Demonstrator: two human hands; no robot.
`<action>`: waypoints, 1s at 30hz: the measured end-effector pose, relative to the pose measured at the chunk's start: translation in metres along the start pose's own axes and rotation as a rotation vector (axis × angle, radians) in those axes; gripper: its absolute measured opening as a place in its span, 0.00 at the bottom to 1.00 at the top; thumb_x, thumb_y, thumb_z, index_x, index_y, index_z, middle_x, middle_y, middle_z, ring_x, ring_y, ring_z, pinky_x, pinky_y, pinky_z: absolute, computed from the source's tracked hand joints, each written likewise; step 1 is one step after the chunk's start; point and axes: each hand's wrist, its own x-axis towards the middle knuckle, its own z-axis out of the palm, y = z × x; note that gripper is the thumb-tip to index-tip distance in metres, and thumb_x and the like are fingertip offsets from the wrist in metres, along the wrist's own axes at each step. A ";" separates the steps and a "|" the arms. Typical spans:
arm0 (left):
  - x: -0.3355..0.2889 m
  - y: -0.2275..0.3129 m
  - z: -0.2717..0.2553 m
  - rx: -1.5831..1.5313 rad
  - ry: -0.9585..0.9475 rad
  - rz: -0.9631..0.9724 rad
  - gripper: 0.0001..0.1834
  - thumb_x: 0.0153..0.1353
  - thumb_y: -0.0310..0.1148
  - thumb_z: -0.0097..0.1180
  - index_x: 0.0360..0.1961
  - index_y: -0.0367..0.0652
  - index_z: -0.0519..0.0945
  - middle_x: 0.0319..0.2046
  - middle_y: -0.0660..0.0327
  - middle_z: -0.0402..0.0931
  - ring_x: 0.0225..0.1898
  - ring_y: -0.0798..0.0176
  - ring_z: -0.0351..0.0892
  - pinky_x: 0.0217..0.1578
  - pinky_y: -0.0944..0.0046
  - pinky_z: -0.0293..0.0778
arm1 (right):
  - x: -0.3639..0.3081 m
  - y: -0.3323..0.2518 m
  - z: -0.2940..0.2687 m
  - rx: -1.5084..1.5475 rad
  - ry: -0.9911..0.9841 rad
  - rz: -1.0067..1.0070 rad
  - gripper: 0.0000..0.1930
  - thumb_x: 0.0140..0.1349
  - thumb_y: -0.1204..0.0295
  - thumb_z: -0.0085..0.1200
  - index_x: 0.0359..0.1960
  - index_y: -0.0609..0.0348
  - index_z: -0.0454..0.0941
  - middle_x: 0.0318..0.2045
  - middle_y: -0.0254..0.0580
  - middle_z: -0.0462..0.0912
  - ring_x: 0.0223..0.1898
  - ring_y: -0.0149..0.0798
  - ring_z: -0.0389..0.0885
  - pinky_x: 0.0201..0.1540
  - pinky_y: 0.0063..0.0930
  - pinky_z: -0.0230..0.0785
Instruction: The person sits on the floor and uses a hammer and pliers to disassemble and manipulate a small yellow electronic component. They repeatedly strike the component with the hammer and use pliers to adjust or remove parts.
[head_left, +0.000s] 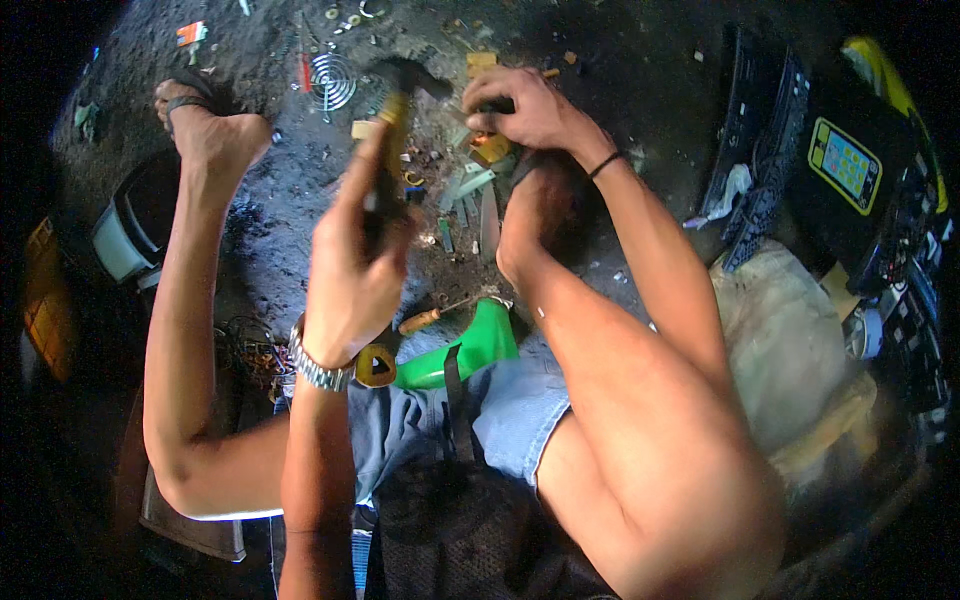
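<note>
My left hand (345,285), with a metal-banded watch on its wrist, is closed round the grip of a hammer (396,110). The hammer is raised, its dark head towards the far side and blurred by motion. My right hand (540,112), with a black band at the wrist, reaches round the outside of my right knee. Its fingers curl close to the ground at a small yellow-orange piece (490,148) with dark parts. What exactly they grip is partly hidden. Thin green-grey strips and metal plates (474,182) lie just below that piece.
Between my legs lie a wooden-handled screwdriver (420,320), a green plastic piece (460,352) and a tape roll (376,366). A round wire fan guard (332,82) lies at far left. Black plastic panels (755,150), a toy phone (845,165) and a pale sack (780,340) are at right.
</note>
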 end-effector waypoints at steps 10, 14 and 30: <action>0.006 0.000 -0.005 0.015 -0.024 -0.055 0.40 0.65 0.17 0.56 0.79 0.41 0.61 0.46 0.59 0.79 0.31 0.68 0.75 0.33 0.66 0.76 | -0.013 0.013 0.006 0.024 0.003 -0.011 0.17 0.59 0.62 0.70 0.44 0.60 0.88 0.48 0.48 0.88 0.54 0.50 0.85 0.61 0.43 0.75; 0.006 -0.003 0.001 -0.126 0.189 0.116 0.37 0.69 0.17 0.53 0.78 0.42 0.61 0.35 0.66 0.74 0.23 0.77 0.64 0.21 0.73 0.62 | -0.010 0.008 0.007 -0.041 -0.027 0.041 0.17 0.60 0.60 0.70 0.45 0.59 0.88 0.48 0.48 0.88 0.54 0.50 0.85 0.60 0.43 0.75; 0.012 -0.014 -0.025 -0.024 0.110 -0.079 0.34 0.71 0.27 0.60 0.77 0.43 0.66 0.25 0.69 0.74 0.19 0.76 0.68 0.18 0.72 0.62 | -0.007 -0.006 -0.018 -0.115 0.209 0.145 0.13 0.57 0.71 0.57 0.40 0.64 0.87 0.40 0.58 0.87 0.45 0.58 0.85 0.51 0.47 0.78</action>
